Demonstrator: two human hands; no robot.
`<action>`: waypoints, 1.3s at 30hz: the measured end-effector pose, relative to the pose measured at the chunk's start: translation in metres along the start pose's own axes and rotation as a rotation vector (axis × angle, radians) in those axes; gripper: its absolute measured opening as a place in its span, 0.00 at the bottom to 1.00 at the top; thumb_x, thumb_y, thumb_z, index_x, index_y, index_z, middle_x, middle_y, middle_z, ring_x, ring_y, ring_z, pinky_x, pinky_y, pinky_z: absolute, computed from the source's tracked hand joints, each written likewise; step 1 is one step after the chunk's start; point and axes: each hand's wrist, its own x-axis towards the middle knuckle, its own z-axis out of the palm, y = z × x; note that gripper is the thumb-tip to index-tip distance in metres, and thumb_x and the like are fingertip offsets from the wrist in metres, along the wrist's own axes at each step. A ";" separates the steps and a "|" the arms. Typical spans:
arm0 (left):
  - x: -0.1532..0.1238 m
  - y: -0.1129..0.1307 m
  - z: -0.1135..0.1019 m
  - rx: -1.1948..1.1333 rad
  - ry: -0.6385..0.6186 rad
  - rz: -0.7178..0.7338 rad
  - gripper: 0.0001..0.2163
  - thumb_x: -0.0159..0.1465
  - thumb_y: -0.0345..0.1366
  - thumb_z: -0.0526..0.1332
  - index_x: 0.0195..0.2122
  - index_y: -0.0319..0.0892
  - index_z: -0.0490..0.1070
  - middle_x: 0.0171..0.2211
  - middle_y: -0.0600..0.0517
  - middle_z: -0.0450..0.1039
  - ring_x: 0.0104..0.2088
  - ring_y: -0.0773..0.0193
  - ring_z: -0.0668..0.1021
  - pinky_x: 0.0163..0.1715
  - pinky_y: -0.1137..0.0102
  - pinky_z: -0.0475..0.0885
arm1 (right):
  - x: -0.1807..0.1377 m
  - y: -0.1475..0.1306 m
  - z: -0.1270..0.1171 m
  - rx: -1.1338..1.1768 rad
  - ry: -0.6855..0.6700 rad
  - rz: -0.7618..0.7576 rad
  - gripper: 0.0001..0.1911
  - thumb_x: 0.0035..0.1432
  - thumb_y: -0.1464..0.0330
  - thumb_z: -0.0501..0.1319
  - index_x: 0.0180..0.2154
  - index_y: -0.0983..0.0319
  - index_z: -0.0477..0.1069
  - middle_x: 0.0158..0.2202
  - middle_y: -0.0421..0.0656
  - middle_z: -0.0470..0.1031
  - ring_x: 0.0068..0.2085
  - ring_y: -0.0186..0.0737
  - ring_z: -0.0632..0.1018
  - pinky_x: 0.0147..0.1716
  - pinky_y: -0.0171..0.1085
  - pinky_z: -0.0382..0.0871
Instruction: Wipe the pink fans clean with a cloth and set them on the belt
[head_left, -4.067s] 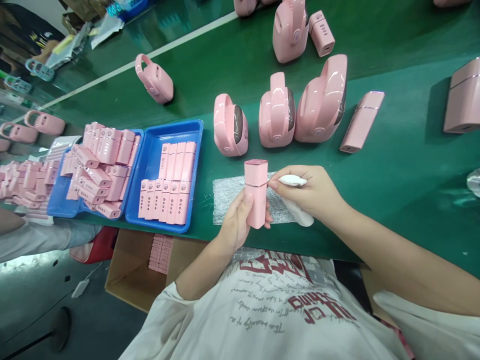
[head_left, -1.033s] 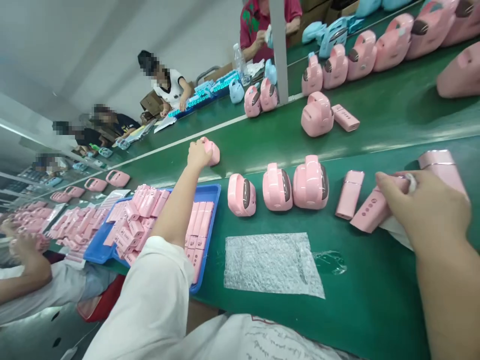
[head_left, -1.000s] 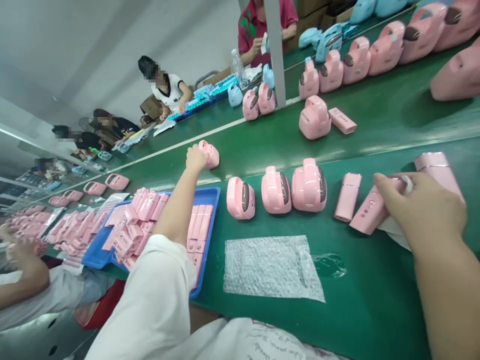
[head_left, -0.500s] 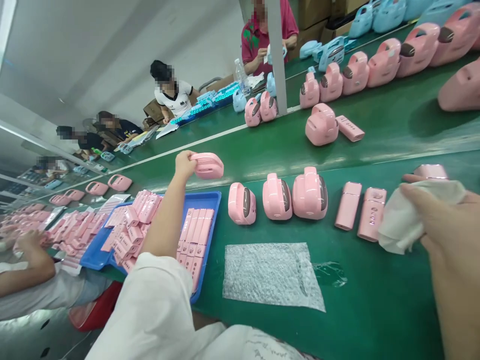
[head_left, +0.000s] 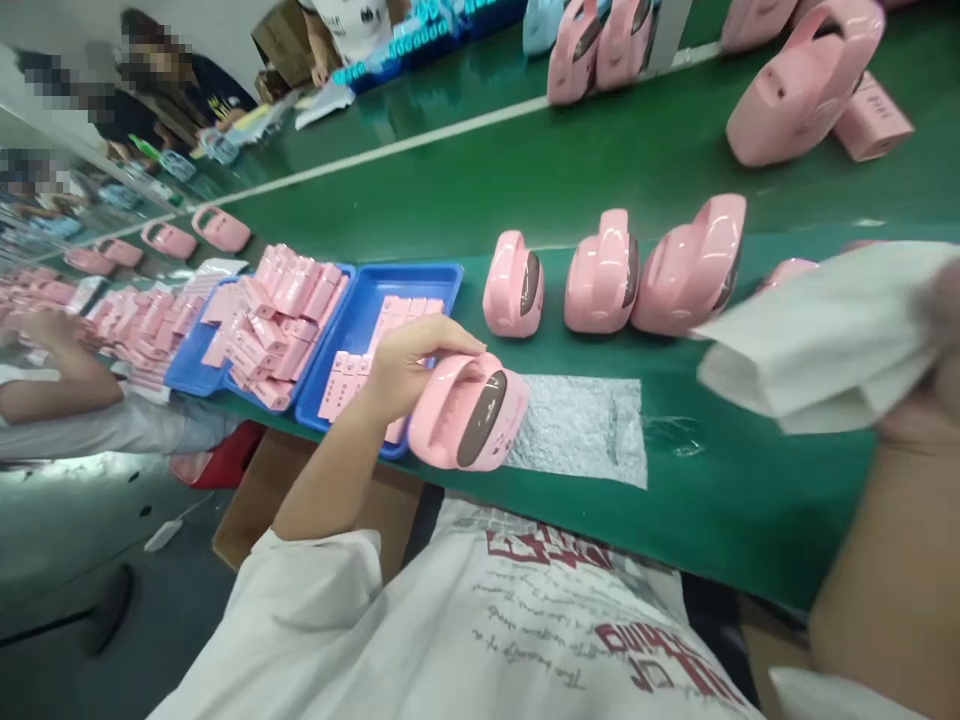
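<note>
My left hand (head_left: 405,365) is closed on a pink plastic casing with a carry handle (head_left: 442,415), close in front of my body. Its dark oval window and small printed face point to the right. Beneath it, partly covered, lies a sheet of bubble wrap (head_left: 585,430). My right hand (head_left: 919,390), smeared by motion, grips a folded white cloth (head_left: 802,340) at the right edge. The cloth hides most of the small pink pieces behind it. Between my hands, farther back, stand a narrow pink casing (head_left: 511,285) and two more pink casings (head_left: 600,275).
Left of me, one blue tray (head_left: 409,285) holds rows of pink rectangular pieces; another blue tray (head_left: 187,360) is heaped with them. Across the green bench (head_left: 450,180) stand more pink casings. A co-worker's arm (head_left: 67,370) is at far left, and other people sit opposite.
My left hand has brought the pink casing from beyond the tray towards my body. My right hand has lifted the cloth off the small pink pieces. The view has tilted down.
</note>
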 end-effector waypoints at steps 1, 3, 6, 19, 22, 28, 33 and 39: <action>-0.005 -0.006 0.009 -0.030 -0.001 -0.021 0.05 0.55 0.40 0.72 0.30 0.47 0.81 0.32 0.50 0.81 0.34 0.63 0.79 0.40 0.67 0.74 | -0.011 0.000 0.012 0.000 -0.148 0.108 0.21 0.28 0.57 0.79 0.25 0.56 0.75 0.38 0.48 0.81 0.36 0.51 0.82 0.26 0.47 0.75; -0.011 -0.017 0.026 -0.089 0.022 -0.035 0.04 0.56 0.40 0.71 0.31 0.47 0.81 0.33 0.50 0.81 0.35 0.63 0.80 0.42 0.66 0.74 | -0.036 0.005 0.037 -0.025 -0.338 0.199 0.22 0.32 0.54 0.78 0.26 0.60 0.76 0.30 0.48 0.80 0.27 0.45 0.80 0.22 0.43 0.75; -0.014 -0.025 0.041 -0.146 0.002 -0.057 0.04 0.57 0.38 0.69 0.34 0.48 0.82 0.36 0.50 0.82 0.39 0.61 0.80 0.46 0.65 0.73 | -0.076 0.018 0.068 -0.020 -0.413 0.116 0.19 0.50 0.51 0.70 0.30 0.61 0.75 0.24 0.43 0.78 0.22 0.41 0.78 0.18 0.38 0.74; -0.016 -0.038 0.055 -0.252 -0.023 -0.075 0.07 0.61 0.39 0.66 0.39 0.47 0.82 0.40 0.50 0.82 0.43 0.61 0.80 0.48 0.67 0.73 | -0.140 0.051 0.080 -0.286 -1.085 -1.038 0.25 0.66 0.77 0.53 0.63 0.65 0.61 0.53 0.50 0.78 0.60 0.42 0.73 0.61 0.45 0.70; -0.017 -0.042 0.057 -0.257 -0.018 -0.008 0.08 0.63 0.40 0.64 0.40 0.46 0.82 0.40 0.49 0.82 0.42 0.61 0.81 0.47 0.66 0.74 | -0.135 0.052 0.079 -0.367 -0.947 -0.997 0.28 0.64 0.78 0.55 0.65 0.67 0.59 0.56 0.55 0.74 0.63 0.47 0.69 0.61 0.48 0.70; -0.018 -0.045 0.062 -0.259 0.007 0.011 0.08 0.62 0.38 0.67 0.41 0.45 0.81 0.42 0.50 0.81 0.44 0.63 0.81 0.46 0.68 0.75 | -0.135 0.055 0.074 -0.350 -0.981 -0.943 0.21 0.67 0.73 0.54 0.60 0.59 0.68 0.49 0.46 0.80 0.51 0.42 0.81 0.53 0.41 0.76; -0.033 -0.053 0.056 -0.311 0.048 -0.121 0.14 0.65 0.42 0.64 0.49 0.43 0.76 0.47 0.47 0.79 0.46 0.62 0.80 0.47 0.68 0.75 | -0.121 0.060 0.075 -0.335 -0.660 -0.027 0.19 0.65 0.53 0.57 0.46 0.58 0.78 0.44 0.44 0.82 0.47 0.46 0.82 0.47 0.44 0.79; -0.104 -0.056 0.065 -0.308 0.299 -0.166 0.28 0.67 0.59 0.51 0.58 0.43 0.66 0.48 0.43 0.74 0.48 0.57 0.79 0.46 0.63 0.76 | -0.096 0.057 0.079 0.218 -0.283 0.445 0.19 0.58 0.52 0.65 0.39 0.61 0.74 0.38 0.46 0.82 0.46 0.47 0.82 0.47 0.44 0.80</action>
